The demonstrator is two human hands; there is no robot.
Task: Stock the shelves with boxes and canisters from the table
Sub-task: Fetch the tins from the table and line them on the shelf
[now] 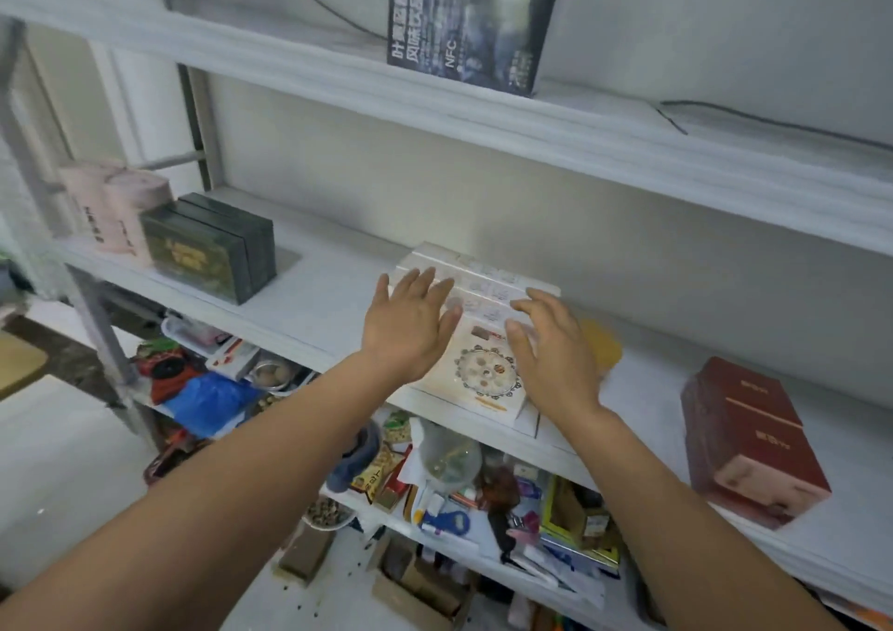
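Note:
A stack of flat white boxes (pixel 485 374) with a round ornament printed on top lies on the middle white shelf (pixel 328 302). My left hand (pixel 410 326) is spread flat over the stack's left side, fingers straight. My right hand (pixel 551 345) hovers over or touches the stack's right side, fingers loosely bent. Neither hand grips anything. Part of the stack's top is hidden under both hands.
On the same shelf stand two pink canisters (pixel 121 210) and dark green boxes (pixel 212 248) at the left, a yellow round lid (pixel 601 345) behind my right hand, and red-brown boxes (pixel 754 442) at the right. A dark box (pixel 473 17) stands on the upper shelf. The lower shelf is cluttered.

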